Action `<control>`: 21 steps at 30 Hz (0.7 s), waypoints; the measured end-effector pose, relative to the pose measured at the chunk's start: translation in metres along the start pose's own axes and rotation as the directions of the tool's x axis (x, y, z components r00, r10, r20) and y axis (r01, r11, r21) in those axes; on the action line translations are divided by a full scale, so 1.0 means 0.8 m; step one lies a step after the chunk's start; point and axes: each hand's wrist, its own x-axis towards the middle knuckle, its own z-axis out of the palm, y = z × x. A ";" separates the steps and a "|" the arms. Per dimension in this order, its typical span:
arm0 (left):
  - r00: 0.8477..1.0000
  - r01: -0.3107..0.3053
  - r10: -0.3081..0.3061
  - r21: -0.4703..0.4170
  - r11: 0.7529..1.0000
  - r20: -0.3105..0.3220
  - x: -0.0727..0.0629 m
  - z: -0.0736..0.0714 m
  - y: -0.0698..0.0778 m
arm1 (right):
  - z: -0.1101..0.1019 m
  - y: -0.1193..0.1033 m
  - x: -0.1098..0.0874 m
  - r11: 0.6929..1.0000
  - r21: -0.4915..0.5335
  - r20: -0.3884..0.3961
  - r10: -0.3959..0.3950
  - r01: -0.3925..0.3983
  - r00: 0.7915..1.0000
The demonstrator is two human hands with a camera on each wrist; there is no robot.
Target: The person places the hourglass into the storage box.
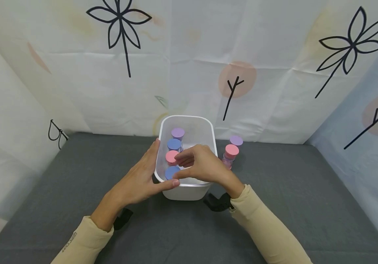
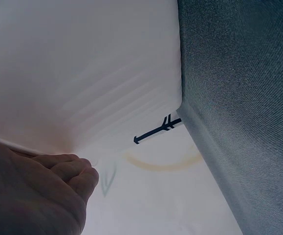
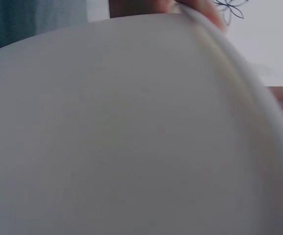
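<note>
A white plastic bin (image 1: pixel 187 190) stands on the grey cloth. My left hand (image 1: pixel 139 183) holds its near left corner, with the thumb over the rim and the fingers (image 2: pixel 80 178) along the outer wall. A row of small bottles lines the bin's left side: a purple-capped bottle (image 1: pixel 177 132), a blue-capped bottle (image 1: pixel 174 144), a pink-capped bottle (image 1: pixel 170 157) and a nearer blue-capped bottle (image 1: pixel 171 172). Over the bin, my right hand (image 1: pixel 203 165) has bent fingers beside the pink cap and its thumb at the nearer blue cap, with a gap between them.
Right of the bin stand another pink-capped bottle (image 1: pixel 231 152) and, behind it, a purple-capped one (image 1: pixel 236 140). Printed fabric (image 1: pixel 195 84) hangs behind the grey-covered table (image 1: pixel 291 205) and at its sides. The bin wall (image 3: pixel 131 127) fills most of the right wrist view.
</note>
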 end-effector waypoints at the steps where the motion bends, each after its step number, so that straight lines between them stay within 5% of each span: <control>1: 1.000 -0.002 0.002 -0.002 1.000 -0.002 0.000 0.000 0.000 | -0.002 0.000 -0.002 1.000 0.013 -0.016 -0.006 0.006 1.000; 9: 1.000 -0.021 0.021 -0.008 1.000 -0.021 0.002 0.001 -0.002 | -0.022 0.007 -0.029 0.987 0.159 -0.181 -0.005 0.034 0.983; 21: 0.999 -0.039 0.038 -0.016 0.999 -0.034 0.002 0.003 -0.002 | -0.046 0.023 -0.068 0.932 0.359 -0.313 0.065 0.055 0.947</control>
